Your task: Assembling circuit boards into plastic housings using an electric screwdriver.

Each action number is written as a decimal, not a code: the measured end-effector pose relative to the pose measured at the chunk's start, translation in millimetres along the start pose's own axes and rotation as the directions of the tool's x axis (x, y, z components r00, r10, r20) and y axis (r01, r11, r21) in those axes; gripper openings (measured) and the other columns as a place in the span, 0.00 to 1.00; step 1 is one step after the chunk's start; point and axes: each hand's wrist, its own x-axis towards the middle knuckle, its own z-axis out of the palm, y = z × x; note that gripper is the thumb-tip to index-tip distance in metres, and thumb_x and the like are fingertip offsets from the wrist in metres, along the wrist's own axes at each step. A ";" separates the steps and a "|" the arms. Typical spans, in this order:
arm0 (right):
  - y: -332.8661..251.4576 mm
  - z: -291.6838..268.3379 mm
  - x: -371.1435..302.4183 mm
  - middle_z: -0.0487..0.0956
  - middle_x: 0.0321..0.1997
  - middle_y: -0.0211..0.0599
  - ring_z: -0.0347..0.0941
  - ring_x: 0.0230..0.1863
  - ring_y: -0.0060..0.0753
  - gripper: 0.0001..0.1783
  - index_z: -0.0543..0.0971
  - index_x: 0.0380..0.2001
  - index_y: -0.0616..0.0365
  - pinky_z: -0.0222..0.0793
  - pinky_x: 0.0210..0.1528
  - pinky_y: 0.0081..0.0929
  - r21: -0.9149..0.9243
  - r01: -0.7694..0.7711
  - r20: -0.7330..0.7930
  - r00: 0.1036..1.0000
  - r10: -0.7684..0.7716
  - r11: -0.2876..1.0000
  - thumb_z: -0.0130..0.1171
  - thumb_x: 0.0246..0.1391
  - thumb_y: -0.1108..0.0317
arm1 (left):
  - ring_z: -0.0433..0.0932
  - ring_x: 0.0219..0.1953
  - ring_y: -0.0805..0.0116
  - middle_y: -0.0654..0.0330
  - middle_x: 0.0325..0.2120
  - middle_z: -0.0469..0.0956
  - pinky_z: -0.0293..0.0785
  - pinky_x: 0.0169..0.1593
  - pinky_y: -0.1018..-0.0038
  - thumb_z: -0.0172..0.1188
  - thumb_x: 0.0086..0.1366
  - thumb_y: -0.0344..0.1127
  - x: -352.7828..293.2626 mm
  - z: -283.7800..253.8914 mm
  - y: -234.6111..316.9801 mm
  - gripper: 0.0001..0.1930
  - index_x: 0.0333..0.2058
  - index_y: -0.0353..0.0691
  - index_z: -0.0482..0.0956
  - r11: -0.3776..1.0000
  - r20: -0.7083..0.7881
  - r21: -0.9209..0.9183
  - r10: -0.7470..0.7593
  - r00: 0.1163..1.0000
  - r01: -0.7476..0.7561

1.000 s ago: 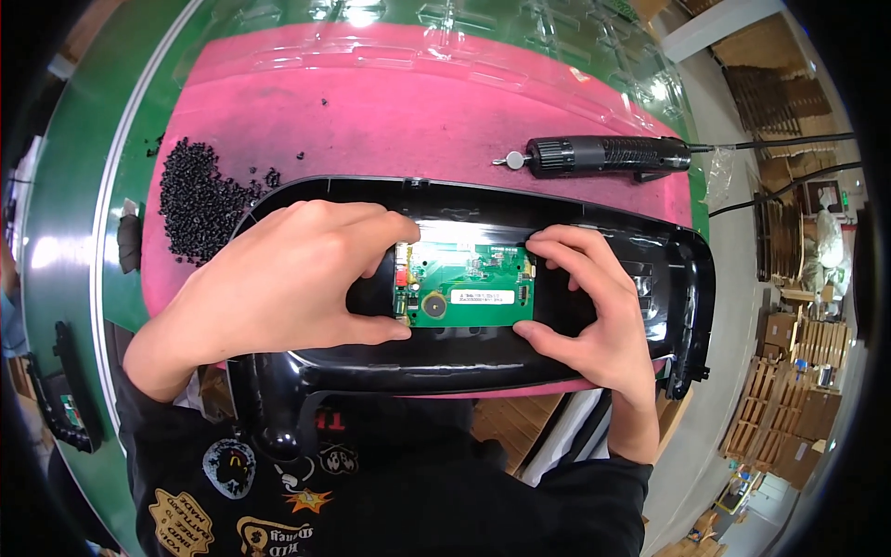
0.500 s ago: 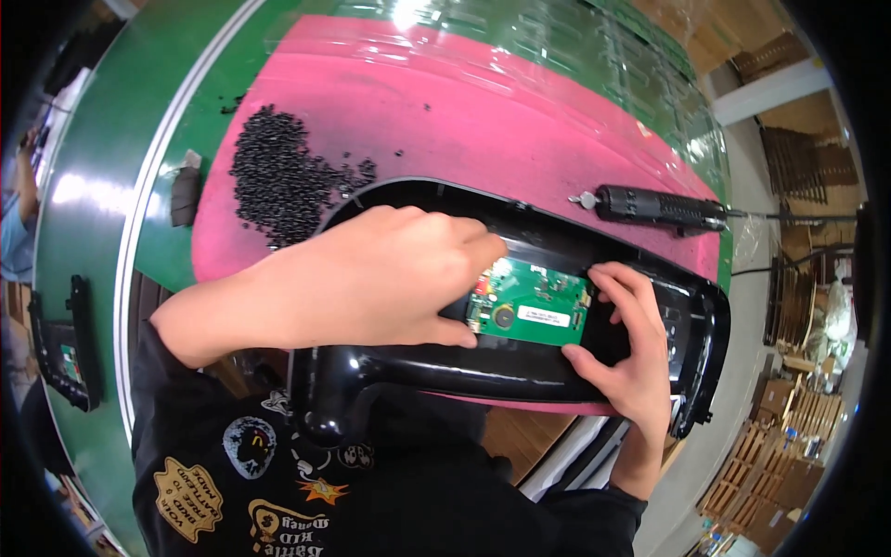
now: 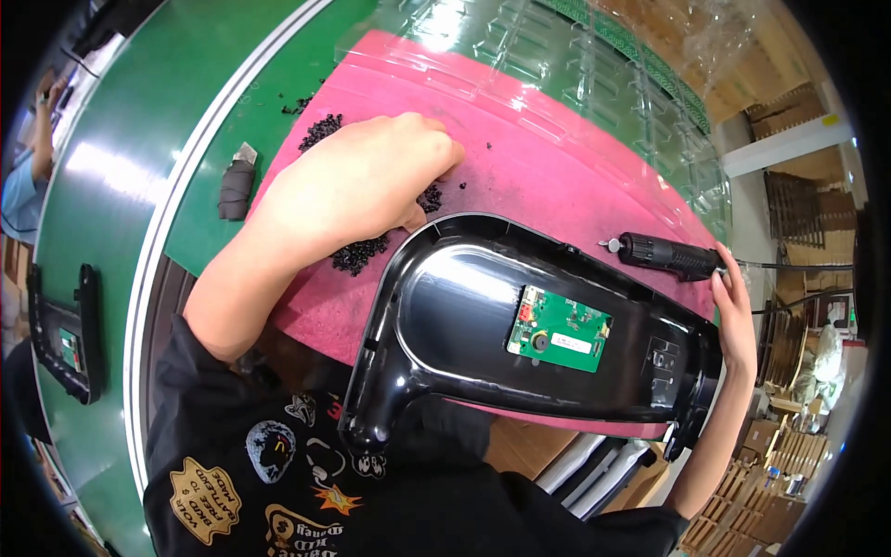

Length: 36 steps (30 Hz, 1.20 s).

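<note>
A glossy black plastic housing (image 3: 455, 306) lies with its hollow side up in front of me. Inside it sits a green circuit board (image 3: 583, 323) with a white label and small connectors. My left hand (image 3: 371, 176) reaches over a pile of small black screws (image 3: 357, 255), thumb and fingers bent down and apart; its fingertips are partly hidden. At the far right, my right hand (image 3: 733, 311) is at the rear end of a black electric screwdriver (image 3: 668, 256), fingers stretched out against it. The screwdriver lies on the pink mat (image 3: 538, 181), its bit pointing left.
Clear plastic trays (image 3: 557, 79) cover the mat's far side. A dark wrapped tool (image 3: 238, 186) lies left of the mat. On the green table (image 3: 121, 213), a second black housing (image 3: 70, 343) holds a board. A cable (image 3: 807, 266) runs right from the screwdriver.
Both hands have left the circuit board. My left hand moved up and left over the screws, my right hand right to the screwdriver. The view has shifted slightly.
</note>
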 end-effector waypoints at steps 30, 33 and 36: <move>-160.4 89.7 -70.5 0.67 0.21 0.20 0.61 0.23 0.17 0.19 0.68 0.47 0.49 0.54 0.43 0.26 0.952 0.153 -0.275 0.811 -0.517 -0.266 0.59 0.59 0.54 | 0.79 0.30 0.77 0.59 0.31 0.82 0.76 0.36 0.81 0.66 0.57 0.23 19.1 1.3 60.8 0.07 0.36 0.30 0.83 0.320 0.239 -0.927 0.098 0.966 0.197; -162.8 83.6 -80.9 0.69 0.21 0.23 0.64 0.23 0.19 0.16 0.68 0.43 0.49 0.56 0.42 0.27 0.948 0.200 -0.305 0.791 -0.530 -0.247 0.61 0.57 0.58 | 0.79 0.31 0.77 0.59 0.31 0.82 0.76 0.36 0.81 0.63 0.60 0.23 16.9 7.0 59.0 0.07 0.38 0.30 0.82 0.263 0.275 -0.936 0.131 0.952 0.235; -166.0 84.4 -88.4 0.70 0.18 0.21 0.66 0.21 0.18 0.17 0.69 0.41 0.49 0.59 0.42 0.27 0.911 0.279 -0.403 0.755 -0.518 -0.303 0.64 0.53 0.61 | 0.79 0.32 0.77 0.59 0.30 0.81 0.76 0.37 0.81 0.61 0.62 0.22 14.3 11.3 59.5 0.06 0.39 0.30 0.80 0.269 0.258 -0.940 0.150 0.954 0.212</move>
